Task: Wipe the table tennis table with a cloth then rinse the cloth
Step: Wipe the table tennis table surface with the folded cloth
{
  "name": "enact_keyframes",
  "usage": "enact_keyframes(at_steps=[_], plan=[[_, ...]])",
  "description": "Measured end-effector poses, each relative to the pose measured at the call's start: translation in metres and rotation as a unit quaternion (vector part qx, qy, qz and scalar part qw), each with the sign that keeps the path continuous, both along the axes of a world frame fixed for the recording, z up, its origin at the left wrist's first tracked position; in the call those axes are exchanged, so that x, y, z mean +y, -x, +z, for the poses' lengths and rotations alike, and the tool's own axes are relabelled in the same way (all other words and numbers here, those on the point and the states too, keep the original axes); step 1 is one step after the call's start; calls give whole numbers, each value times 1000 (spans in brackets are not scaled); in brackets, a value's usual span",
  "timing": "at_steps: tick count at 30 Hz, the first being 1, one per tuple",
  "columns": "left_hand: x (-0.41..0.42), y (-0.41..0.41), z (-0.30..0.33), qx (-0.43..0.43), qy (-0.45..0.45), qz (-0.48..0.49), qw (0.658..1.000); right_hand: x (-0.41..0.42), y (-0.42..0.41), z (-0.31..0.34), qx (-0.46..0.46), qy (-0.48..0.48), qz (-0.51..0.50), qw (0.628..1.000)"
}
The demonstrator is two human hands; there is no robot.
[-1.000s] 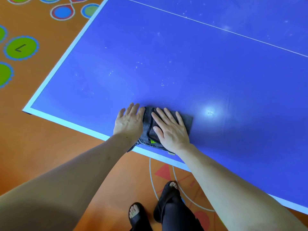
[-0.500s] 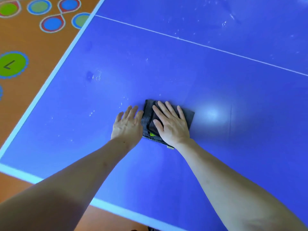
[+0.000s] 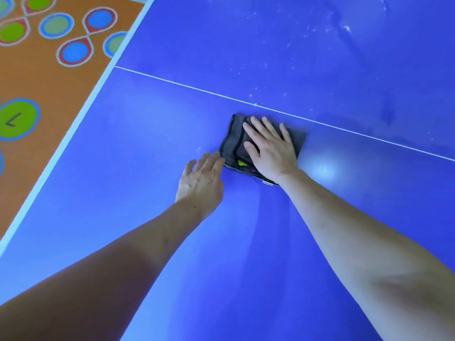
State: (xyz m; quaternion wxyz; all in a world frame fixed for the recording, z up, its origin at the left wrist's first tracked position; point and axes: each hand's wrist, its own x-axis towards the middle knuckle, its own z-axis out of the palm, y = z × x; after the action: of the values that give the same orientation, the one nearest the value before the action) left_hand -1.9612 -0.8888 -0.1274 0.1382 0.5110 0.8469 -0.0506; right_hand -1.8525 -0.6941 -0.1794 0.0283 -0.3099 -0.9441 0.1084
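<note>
1. Blue table tennis table (image 3: 320,242), orange patterned floor (image 3: 49,77) at left.
2. Folded dark cloth (image 3: 232,141) lies just before the white centre line (image 3: 197,88).
3. Right hand (image 3: 269,148) presses it, fingers straight and spread.
4. Left hand (image 3: 200,179), fingers straight, fingertips touching the cloth's near left edge.

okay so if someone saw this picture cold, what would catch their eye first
Probably the big blue table tennis table filling the frame, with a right hand pressed flat on a folded dark grey cloth just short of its thin white line. The left hand lies beside the cloth, and bright circles dot the orange floor, upper left.
</note>
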Motion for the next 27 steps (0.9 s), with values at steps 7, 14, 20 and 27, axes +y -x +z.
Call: enact_keyframes(at_steps=[7, 14, 20, 27], plan=[[34, 5, 2, 9, 5, -9, 1000, 62, 27, 5, -10, 9, 3, 1000], [7, -1, -4, 15, 8, 8, 1000, 33, 18, 0, -34, -10, 5, 999], [-42, -14, -3, 14, 17, 25, 999, -37, 2, 2, -21, -11, 21, 999], [-128, -42, 2, 11, -2, 44, 999, -151, -25, 1, -29, -18, 50, 998]])
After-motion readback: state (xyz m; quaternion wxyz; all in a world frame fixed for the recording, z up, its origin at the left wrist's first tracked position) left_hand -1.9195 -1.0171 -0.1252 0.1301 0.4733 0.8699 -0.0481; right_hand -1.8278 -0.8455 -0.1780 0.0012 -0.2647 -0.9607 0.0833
